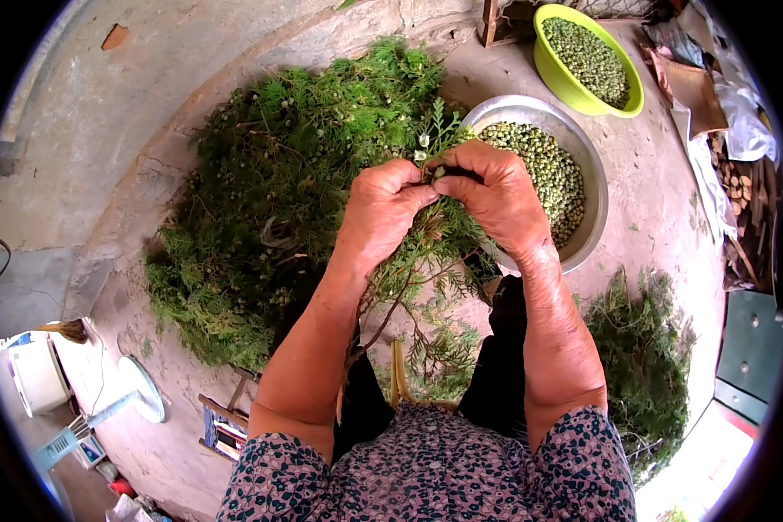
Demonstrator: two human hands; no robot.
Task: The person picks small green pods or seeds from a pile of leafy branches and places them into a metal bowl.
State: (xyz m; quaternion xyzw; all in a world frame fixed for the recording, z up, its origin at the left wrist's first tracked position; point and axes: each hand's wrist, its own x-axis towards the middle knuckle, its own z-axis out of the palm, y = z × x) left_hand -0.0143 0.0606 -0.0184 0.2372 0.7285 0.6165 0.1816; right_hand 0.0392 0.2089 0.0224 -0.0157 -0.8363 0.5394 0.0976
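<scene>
My left hand (381, 209) is closed in a pinch on an evergreen branch (435, 233) with flat, scaly green sprays. Its brown stem hangs down between my forearms toward my lap. My right hand (502, 193) meets it at the fingertips, thumb and forefinger pinched at a small green cone (439, 172) on the branch. Pale cones (423, 141) show on the sprig just above my fingers. Beyond my right hand stands a metal basin (597, 187) holding a heap of green cones (544, 170), partly covered by that hand.
A big pile of cut evergreen branches (261, 209) lies at the left. A yellow-green basin (558, 83) of cones stands at the far right. More greenery (639, 365) lies by my right elbow. A small stool (226, 426), a pale blue fan (139, 391) and stacked firewood (744, 187) are around.
</scene>
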